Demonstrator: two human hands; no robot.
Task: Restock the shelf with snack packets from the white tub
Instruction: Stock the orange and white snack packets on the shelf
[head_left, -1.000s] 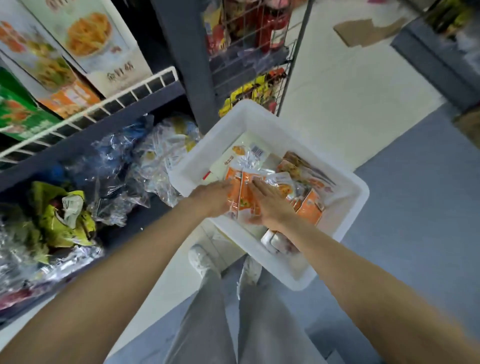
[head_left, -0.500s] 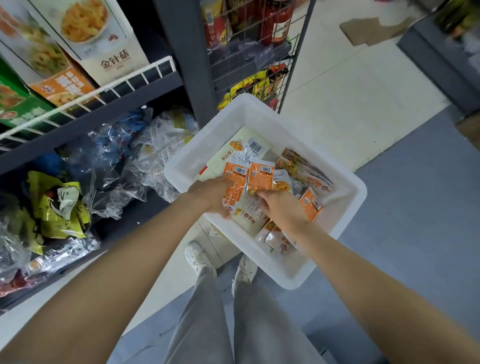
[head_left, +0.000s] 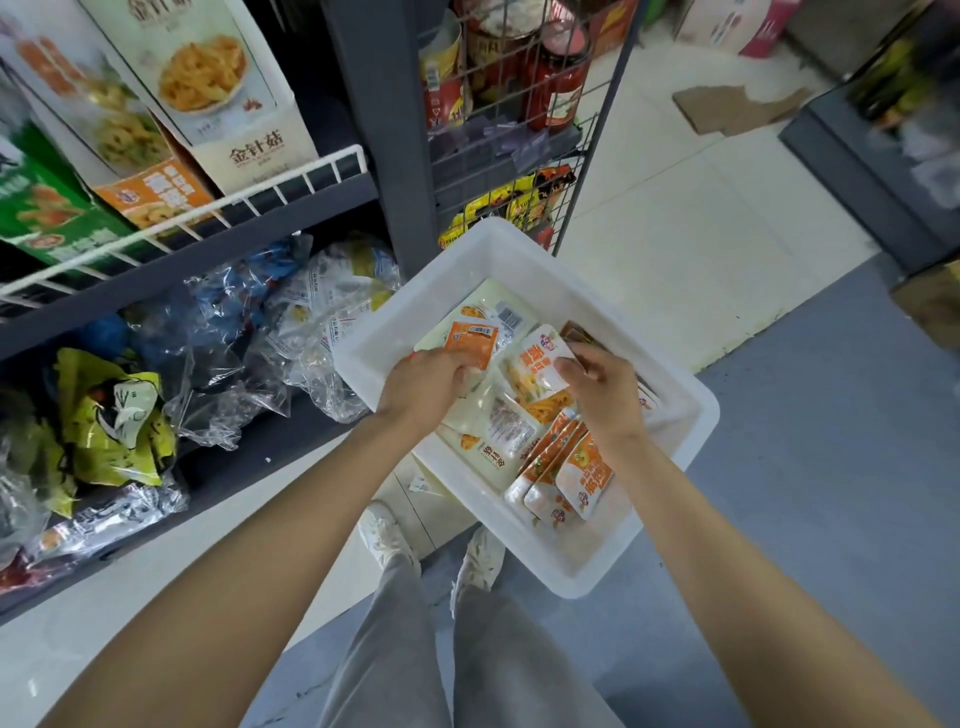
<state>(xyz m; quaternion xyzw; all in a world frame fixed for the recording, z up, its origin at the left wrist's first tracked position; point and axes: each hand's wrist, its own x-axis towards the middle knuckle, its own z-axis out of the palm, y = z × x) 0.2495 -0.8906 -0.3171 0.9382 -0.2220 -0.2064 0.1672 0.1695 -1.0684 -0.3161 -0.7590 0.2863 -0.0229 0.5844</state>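
Note:
The white tub stands on the floor in front of my feet, holding several orange-and-white snack packets. My left hand is over the tub's left side, closed on an orange packet that sticks up from its fingers. My right hand pinches the corner of a white-and-orange packet near the tub's middle. More packets lie stacked on edge at the tub's near right. The dark shelf stands to the left.
Cartons fill the upper shelf behind a white wire rail. Clear and yellow bags crowd the lower shelf. A wire rack with red jars stands behind the tub. A dark cabinet is at the far right. My shoes are near the tub.
Both hands held a bundle of orange packets together; now they have separated, the left keeping an orange packet and the right lifting a white-and-orange one. The view tilted upward.

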